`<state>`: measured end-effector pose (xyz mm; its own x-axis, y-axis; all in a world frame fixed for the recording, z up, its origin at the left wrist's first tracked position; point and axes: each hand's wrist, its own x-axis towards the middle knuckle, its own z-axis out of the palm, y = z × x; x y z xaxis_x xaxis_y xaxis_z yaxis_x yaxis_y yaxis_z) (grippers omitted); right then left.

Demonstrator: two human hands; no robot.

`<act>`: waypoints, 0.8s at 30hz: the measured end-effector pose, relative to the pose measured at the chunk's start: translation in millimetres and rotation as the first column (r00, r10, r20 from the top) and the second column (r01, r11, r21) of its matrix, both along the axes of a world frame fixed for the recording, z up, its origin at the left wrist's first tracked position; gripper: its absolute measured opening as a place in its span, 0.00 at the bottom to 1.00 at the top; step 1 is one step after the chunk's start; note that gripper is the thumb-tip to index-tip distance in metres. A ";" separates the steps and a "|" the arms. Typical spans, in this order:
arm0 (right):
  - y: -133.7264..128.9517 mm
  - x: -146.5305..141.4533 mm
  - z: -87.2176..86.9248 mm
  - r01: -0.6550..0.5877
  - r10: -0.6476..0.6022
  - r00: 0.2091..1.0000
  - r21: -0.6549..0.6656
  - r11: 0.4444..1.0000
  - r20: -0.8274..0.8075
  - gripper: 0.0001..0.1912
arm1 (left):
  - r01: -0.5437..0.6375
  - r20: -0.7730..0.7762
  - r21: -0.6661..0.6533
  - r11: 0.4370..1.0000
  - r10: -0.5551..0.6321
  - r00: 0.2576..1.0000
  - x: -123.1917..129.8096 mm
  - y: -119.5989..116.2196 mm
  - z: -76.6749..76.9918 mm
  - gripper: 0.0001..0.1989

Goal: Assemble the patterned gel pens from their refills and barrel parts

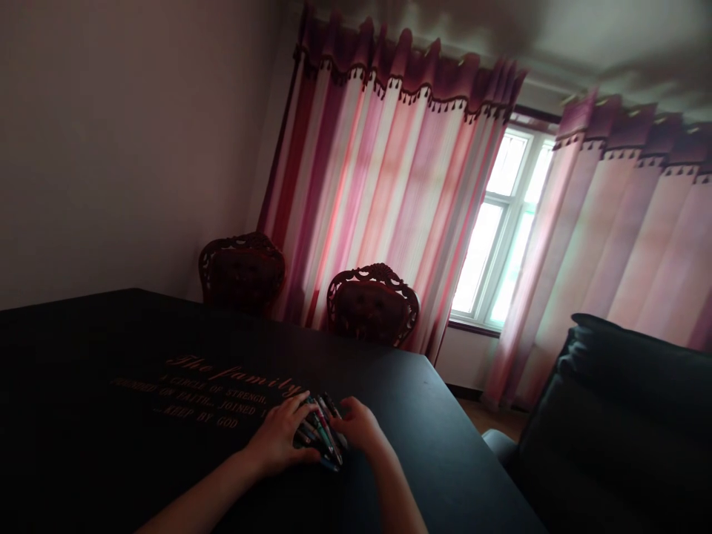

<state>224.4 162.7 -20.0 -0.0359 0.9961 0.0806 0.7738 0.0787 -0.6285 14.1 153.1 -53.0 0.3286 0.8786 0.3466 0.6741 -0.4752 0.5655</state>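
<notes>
A bunch of pens (323,429) lies on the dark tabletop, pointing roughly the same way, with several colours among them. My left hand (282,436) is on the left side of the bunch, its fingers spread and its thumb stretched along the near ends. On the opposite side, my right hand (360,426) is against the pens with its thumb and forefinger apart. Both hands flank the bunch without visibly closing around it. The left fingers cover part of the pens, and some of the right fingers are hidden.
The black table (411,415) bears printed lettering (233,378) left of the pens. Two carved chairs, a left one (242,271) and a right one (372,308), stand beyond its far edge. A dark padded armchair (617,437) is at the right. Striped curtains (383,178) hang by a window (495,230).
</notes>
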 end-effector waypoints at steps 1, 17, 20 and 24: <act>-0.2 -2.0 -2.0 0.008 -0.008 1.000 0.018 1.000 -0.007 0.18 | -0.022 -0.018 0.001 1.000 0.022 1.000 0.1 -0.2 0.3 0.38; -7.1 -27.9 -0.1 -0.366 0.336 0.906 -0.078 0.927 -0.257 0.19 | -0.135 -0.022 0.049 0.990 0.136 0.990 -1.1 14.7 -6.6 0.23; -7.5 -22.8 2.6 -0.411 0.367 0.886 -0.114 0.904 -0.285 0.16 | -0.110 -0.052 0.030 0.994 0.111 0.992 -0.1 8.5 -4.4 0.23; -8.8 -12.8 8.3 -0.411 0.350 0.889 -0.181 0.894 -0.294 0.22 | -0.087 -0.089 0.009 0.996 0.088 0.992 -0.9 2.1 -0.2 0.26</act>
<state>211.6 153.9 -11.7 -0.4253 0.9002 -0.0938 0.5303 0.1638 -0.8319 13.3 155.3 -53.2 0.2803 0.9035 0.3241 0.7610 -0.4150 0.4987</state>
